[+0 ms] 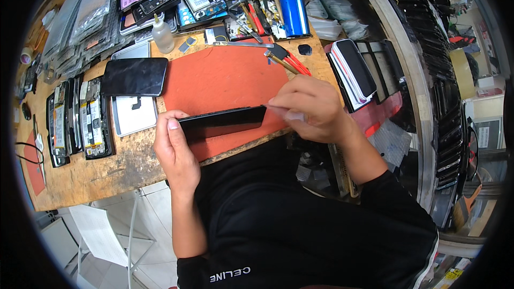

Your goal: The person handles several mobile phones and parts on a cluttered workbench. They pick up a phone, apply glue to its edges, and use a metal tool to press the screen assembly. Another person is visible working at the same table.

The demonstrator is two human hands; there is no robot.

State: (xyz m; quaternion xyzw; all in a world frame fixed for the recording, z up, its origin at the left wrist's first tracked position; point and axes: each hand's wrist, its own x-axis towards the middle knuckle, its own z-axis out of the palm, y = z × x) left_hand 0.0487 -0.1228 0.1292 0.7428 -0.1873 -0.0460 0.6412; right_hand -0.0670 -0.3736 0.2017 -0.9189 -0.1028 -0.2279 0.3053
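Note:
My left hand (175,150) grips the left end of a black phone (222,121) held on edge above the orange mat (225,77). The thumb lies along the phone's upper edge. My right hand (306,109) is closed at the phone's right end, pinching a small clear thin piece (292,114) against its corner. What the piece is cannot be made out.
A black screen panel (135,76) and a white backing (134,114) lie left of the mat. Opened phones (80,120) line the wooden bench's left side. Tools, a glue bottle (162,35), a blue cylinder (293,8) and phone parts crowd the back. A stack of phones (353,72) sits right.

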